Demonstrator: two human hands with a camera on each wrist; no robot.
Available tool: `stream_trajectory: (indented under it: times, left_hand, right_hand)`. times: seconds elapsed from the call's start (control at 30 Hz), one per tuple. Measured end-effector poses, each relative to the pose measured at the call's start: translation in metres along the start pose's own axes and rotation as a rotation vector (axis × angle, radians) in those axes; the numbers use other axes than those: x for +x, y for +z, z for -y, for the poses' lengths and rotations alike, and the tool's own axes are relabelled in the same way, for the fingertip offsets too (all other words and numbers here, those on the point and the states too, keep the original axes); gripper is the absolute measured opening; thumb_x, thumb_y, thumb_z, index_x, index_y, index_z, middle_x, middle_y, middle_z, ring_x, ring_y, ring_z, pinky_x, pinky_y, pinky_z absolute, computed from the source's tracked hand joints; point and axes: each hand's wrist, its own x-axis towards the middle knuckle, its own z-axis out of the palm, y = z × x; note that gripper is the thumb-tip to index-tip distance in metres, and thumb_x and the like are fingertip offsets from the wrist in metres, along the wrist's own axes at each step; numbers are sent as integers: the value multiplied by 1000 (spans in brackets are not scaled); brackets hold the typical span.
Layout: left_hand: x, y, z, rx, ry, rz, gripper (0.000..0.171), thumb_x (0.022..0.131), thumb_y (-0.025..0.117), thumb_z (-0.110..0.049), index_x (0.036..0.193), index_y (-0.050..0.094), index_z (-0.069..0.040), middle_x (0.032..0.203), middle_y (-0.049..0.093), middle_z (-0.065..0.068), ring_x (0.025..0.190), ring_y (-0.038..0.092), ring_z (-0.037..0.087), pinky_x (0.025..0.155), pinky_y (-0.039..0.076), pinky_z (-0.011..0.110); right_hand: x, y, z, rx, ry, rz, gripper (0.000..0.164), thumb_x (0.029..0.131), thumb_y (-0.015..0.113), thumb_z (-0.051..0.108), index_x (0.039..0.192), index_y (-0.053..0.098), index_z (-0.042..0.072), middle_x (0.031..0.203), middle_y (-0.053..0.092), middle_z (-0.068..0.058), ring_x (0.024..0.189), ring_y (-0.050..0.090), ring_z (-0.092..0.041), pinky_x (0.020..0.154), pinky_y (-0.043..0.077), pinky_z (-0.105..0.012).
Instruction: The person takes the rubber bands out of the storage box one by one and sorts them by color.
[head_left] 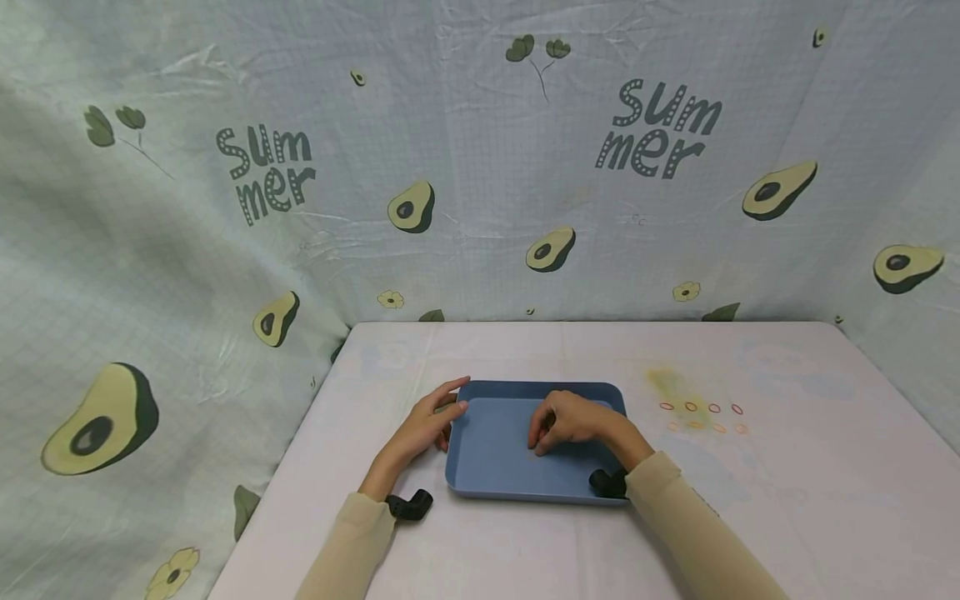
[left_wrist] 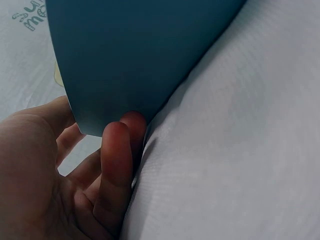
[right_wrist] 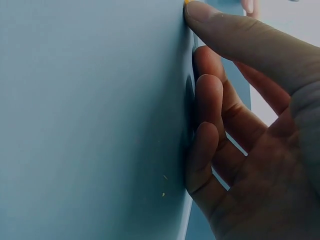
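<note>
A shallow blue rectangular tray (head_left: 495,475) lies on the table. At its left side, my left hand (head_left: 426,423) holds the edge, thumb over the rim and fingers against the outer wall, as the left wrist view shows. My right hand (head_left: 572,419) is over the tray, its fingers curled down close to the tray floor. In the right wrist view, a tiny yellow-orange piece (right_wrist: 186,2) shows at the thumb tip, pinched there; most of it is hidden. Small pale crumbs (right_wrist: 163,194) lie on the tray floor near the curled fingers.
On the white-covered table (head_left: 510,550), right of the tray, several small red rings (head_left: 691,407) sit in a row, with orange rings (head_left: 696,426) below them, near a yellowish patch (head_left: 663,382). An avocado-print cloth (head_left: 480,167) hangs behind and to the sides.
</note>
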Motion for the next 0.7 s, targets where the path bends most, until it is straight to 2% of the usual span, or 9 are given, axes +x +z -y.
stream_trajectory:
  times: [0.07,0.27,0.5,0.7]
  left_hand:
    - [2,0,3,2,-2,1,55,100,54,-30,150,35,-22,146,42,22,55,54,20,47,52,38]
    - [12,0,28,12,-6,-26,55,98,55,-39,149,36,-32,146,44,16,55,53,20,46,52,38]
    - [11,-1,29,44,-12,-38,56,95,55,-46,147,37,-35,145,45,10,56,54,19,50,50,34]
    - [11,-1,28,41,-13,-34,56,96,55,-45,148,37,-33,146,44,11,56,54,19,50,50,34]
  right_hand:
    - [-1,0,1,-10,-8,2,10,75,82,14,82,78,20,76,70,6,68,59,-8,59,47,-21]
    - [-1,0,4,-29,-19,11,12,74,82,15,84,79,22,75,68,7,66,57,-5,56,45,-20]
    - [-2,-2,3,-4,-50,30,8,76,81,14,82,79,18,83,72,6,66,58,-5,58,49,-21]
    - [-1,-1,3,-13,-37,28,6,78,80,14,81,79,19,84,72,6,67,58,-6,59,48,-20]
